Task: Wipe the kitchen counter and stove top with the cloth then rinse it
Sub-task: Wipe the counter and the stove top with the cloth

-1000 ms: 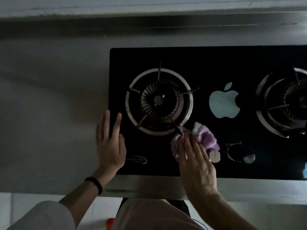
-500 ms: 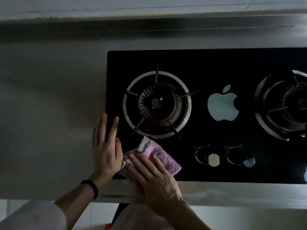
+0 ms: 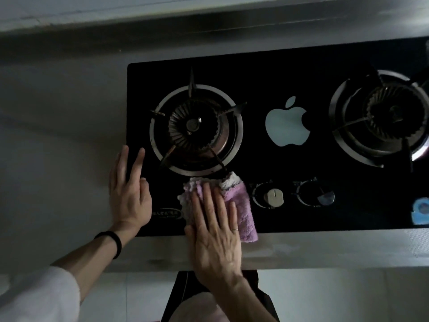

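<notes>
Here we see the grey tabletop (image 3: 58, 135) carrying a black glass stove top (image 3: 278, 73), which has a left burner (image 3: 196, 129) and a right burner (image 3: 380, 117) with a pale apple-shaped mark (image 3: 286, 126) between them. Our right hand (image 3: 216, 233) lies flat on the pink cloth (image 3: 241, 212), its grip spread wide with fingers extended, pressing the cloth onto the glass at the front edge just below the left burner's ring. Our left hand (image 3: 128, 194) rests palm down at the stove's front left corner, fingers loosely spread and holding nothing, partly on the glass. Just right of the cloth sit two control knobs (image 3: 274, 196), side by side. A dark band (image 3: 113, 242) circles the left wrist.
</notes>
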### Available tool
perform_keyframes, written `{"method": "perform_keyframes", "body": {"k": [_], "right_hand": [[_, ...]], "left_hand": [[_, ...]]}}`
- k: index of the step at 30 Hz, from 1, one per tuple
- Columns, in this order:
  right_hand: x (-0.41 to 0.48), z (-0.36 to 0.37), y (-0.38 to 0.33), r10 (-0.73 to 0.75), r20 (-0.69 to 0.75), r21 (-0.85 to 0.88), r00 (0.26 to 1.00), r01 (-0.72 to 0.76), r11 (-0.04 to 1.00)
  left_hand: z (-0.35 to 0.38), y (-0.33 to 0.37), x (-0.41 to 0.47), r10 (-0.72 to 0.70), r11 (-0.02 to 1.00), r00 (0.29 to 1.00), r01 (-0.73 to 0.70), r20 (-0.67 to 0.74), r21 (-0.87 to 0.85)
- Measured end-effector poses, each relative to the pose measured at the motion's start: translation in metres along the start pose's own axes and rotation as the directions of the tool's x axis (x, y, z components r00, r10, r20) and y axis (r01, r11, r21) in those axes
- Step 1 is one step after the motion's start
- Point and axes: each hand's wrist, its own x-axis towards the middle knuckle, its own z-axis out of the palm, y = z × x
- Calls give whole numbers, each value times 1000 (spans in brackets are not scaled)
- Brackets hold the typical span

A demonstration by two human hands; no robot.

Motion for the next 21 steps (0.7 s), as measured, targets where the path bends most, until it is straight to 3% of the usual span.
{"method": "perform_keyframes", "body": {"k": [4, 7, 14, 21], "right_hand": [[-50, 36, -20, -207, 86, -35, 974, 211, 977], [-67, 45, -15, -261, 119, -80, 958, 272, 959], [-77, 22, 35, -198, 12, -47, 980, 198, 979], [-104, -18, 138, -122, -36, -174, 992, 114, 978]], "left_hand": [[-3, 3, -1, -6, 1000, 1000, 6, -11, -2], [-3, 7, -1, -9, 1000, 1000, 8, -30, -11], [-7, 12, -3, -30, 1000, 1000, 30, -9, 7], [-7, 15, -5, -83, 997, 997, 83, -5, 9]]}}
